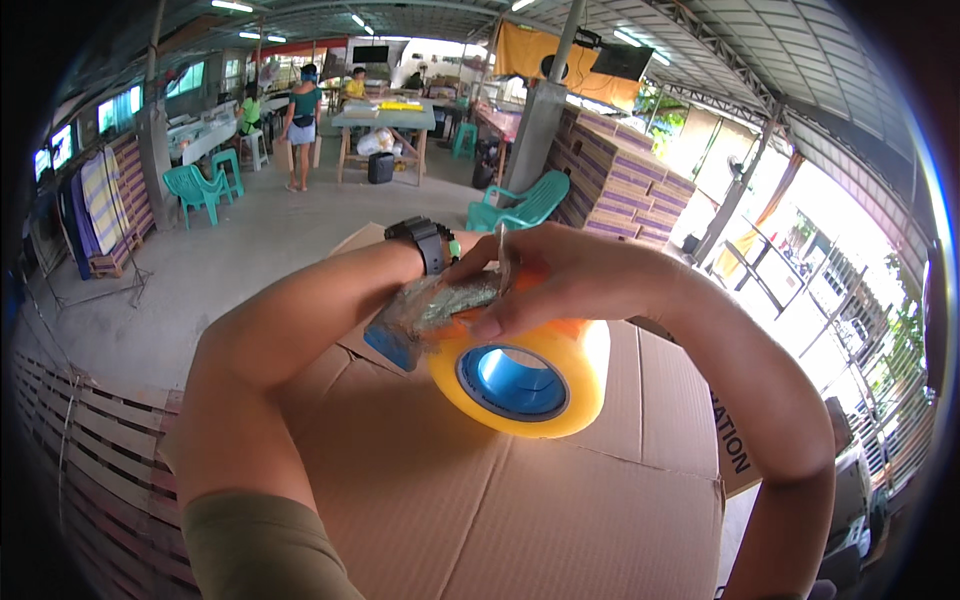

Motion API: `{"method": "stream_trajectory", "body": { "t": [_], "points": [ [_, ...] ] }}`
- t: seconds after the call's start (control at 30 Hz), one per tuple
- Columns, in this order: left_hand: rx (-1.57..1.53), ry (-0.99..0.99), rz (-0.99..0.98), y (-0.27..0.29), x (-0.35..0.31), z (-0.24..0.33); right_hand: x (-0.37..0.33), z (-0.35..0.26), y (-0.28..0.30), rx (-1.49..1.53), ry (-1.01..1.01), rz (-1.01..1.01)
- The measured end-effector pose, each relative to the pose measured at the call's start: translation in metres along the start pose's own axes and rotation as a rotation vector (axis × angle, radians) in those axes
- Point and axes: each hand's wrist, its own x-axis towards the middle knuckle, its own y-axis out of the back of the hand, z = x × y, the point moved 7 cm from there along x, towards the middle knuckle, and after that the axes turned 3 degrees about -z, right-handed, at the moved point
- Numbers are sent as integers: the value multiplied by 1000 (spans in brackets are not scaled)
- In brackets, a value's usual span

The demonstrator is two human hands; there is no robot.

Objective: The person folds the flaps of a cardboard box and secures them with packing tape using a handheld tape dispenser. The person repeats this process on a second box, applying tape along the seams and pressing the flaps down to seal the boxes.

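A big roll of yellowish packing tape (pixel 590 375) with a blue core (pixel 513 384) is held over the cardboard box (pixel 420 480) in front of me. My right hand (pixel 575 275) is closed over its top, thumb on the near side by some crumpled clear film (pixel 450 303). A blue piece (pixel 390 346) sticks out below the film, left of the roll. My left hand (pixel 472 262) reaches behind the roll and film, below a black wristwatch (pixel 422 242). Its fingers are hidden.
Stacked cartons (pixel 620 180) stand at the back right behind a green plastic chair (pixel 525 203). More green chairs (pixel 197 190) are at the far left. A person (pixel 303 115) stands near a work table (pixel 385 120). Wooden slats (pixel 100 460) lie at the lower left.
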Motion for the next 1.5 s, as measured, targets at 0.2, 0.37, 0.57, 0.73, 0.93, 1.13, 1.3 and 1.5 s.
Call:
{"method": "stream_trajectory", "body": {
  "t": [0.2, 0.37, 0.57, 0.73, 0.93, 1.13, 1.3, 1.5],
  "points": [
    [109, -96, 68, -5, -6, -6, -3, -9, -7, -126, 62, -100],
    [-171, 152, 76, 17, -40, 16, -51, 22, -1, -93, -51, -198],
    [-179, 191, 25, 19, -34, 19, -56, 26, -9, -166, -157, -352],
    [-261, 197, 6, 21, -42, 23, -48, 29, -11, -208, -198, -388],
    [-68, 72, 277, 10, -118, 99, -47, 41, -11, -287, -192, -362],
    [76, 574, 0, -12, -258, 106, -46, 37, -13, -228, -116, -327],
    [83, 817, 33, -13, -279, 78, -45, 33, -13, -159, -119, -308],
    [-181, 219, -51, -26, -184, 187, -48, 40, -9, -222, -110, -267]
  ]
}}
